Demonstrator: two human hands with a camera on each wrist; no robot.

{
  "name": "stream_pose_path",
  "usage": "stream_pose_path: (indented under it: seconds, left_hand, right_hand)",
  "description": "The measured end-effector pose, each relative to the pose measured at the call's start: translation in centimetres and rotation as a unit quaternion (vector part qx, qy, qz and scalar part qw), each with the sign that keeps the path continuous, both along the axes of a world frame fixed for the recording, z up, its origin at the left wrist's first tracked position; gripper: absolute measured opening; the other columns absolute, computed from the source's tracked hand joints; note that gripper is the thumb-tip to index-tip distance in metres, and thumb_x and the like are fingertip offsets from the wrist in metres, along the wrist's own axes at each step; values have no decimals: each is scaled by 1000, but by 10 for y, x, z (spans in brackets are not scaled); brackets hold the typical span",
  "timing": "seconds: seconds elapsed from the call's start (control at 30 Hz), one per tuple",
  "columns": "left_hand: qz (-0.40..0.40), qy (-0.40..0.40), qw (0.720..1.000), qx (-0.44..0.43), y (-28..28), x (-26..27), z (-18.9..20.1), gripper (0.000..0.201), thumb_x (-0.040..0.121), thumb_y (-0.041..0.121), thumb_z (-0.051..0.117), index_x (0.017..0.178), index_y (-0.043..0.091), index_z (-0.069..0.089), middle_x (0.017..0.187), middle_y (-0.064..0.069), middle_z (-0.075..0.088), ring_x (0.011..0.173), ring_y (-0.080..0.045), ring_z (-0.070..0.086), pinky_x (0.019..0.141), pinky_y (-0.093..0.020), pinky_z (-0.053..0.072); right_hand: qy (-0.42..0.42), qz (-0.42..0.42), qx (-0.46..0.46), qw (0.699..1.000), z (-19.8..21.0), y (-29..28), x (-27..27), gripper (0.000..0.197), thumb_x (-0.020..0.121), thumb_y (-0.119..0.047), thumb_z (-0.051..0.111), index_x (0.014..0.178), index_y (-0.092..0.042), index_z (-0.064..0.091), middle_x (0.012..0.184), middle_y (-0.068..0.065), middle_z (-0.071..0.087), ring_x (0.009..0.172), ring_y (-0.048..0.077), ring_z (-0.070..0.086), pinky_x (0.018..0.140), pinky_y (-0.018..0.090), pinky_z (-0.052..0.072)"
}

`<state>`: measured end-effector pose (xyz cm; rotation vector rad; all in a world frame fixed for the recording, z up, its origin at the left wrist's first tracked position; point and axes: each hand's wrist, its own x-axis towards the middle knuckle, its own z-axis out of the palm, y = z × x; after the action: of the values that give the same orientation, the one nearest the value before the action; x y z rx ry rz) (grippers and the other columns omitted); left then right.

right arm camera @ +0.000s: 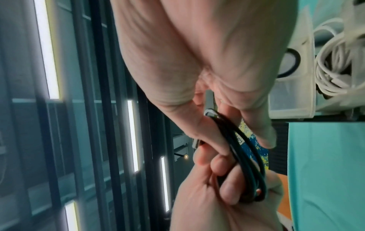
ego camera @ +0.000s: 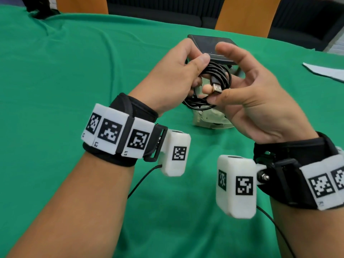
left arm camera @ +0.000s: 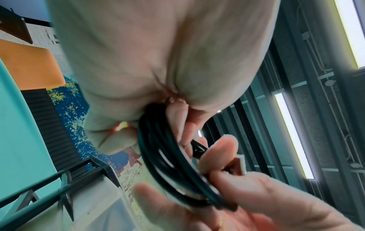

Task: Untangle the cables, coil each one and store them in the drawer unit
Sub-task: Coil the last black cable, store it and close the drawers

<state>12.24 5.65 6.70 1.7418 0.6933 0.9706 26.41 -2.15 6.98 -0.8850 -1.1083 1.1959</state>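
A black cable [ego camera: 218, 75] wound into a coil hangs between both hands above the green table. My left hand [ego camera: 178, 71] grips the coil's upper left side, fingers curled round the loops [left arm camera: 169, 164]. My right hand [ego camera: 242, 86] pinches the coil's lower strands with the thumb while its other fingers spread loosely. The cable's silver USB plug [ego camera: 216, 88] sticks out by the right thumb. The drawer unit [ego camera: 210, 47] with a dark top stands behind the hands, and a clear open drawer [ego camera: 212, 121] shows below them. White cables [right arm camera: 333, 65] lie inside that drawer.
A green cloth [ego camera: 74, 71] covers the table. White paper [ego camera: 323, 70] lies at the right edge. Two orange chair backs [ego camera: 245, 15] stand beyond the far edge, and a dark object [ego camera: 37, 8] sits at the far left corner.
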Motion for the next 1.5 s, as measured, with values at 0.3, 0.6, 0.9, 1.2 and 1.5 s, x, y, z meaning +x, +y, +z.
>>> stream_pose_path:
  seconds: [0.3,0.6,0.9,1.2,1.5]
  left_hand:
    - [37,-23,999,-24,5,3,-4,26,104,19,46,78,18,43,65,-1,45,53,-10,37,48,-21,32]
    - [72,43,993,79,9,2,-7,31,97,24,60,67,17,56,56,3,47,47,-4,36,48,-21,30]
    - [-39,59,991,109,-2,6,-2,53,97,34,49,97,-18,60,61,-1,42,49,-7,29,47,-21,24]
    - [9,16,999,45,0,15,-8,30,89,37,49,78,10,56,50,14,41,56,-14,31,52,-29,25]
    - [67,-10,995,80,3,12,-8,36,101,28,49,69,13,51,47,14,42,43,-2,40,48,-19,33]
  right_hand:
    - [-196,-85,82,974,-7,3,-1,27,76,1,77,97,-15,70,100,4,75,93,16,68,81,22,53]
    - [-235,-248,183,922,-3,4,-1,13,85,-16,75,98,-12,74,98,5,71,93,8,66,78,21,52]
    - [-24,-216,19,976,-4,7,-2,24,102,-25,52,89,-8,62,75,4,70,64,18,67,64,33,59]
    - [-241,-251,58,936,-9,11,5,19,98,-34,59,87,-24,71,87,-2,74,75,8,63,72,35,55]
    - [-286,-149,66,944,-13,10,-3,11,95,-15,63,91,-17,73,80,2,75,76,9,69,79,27,58]
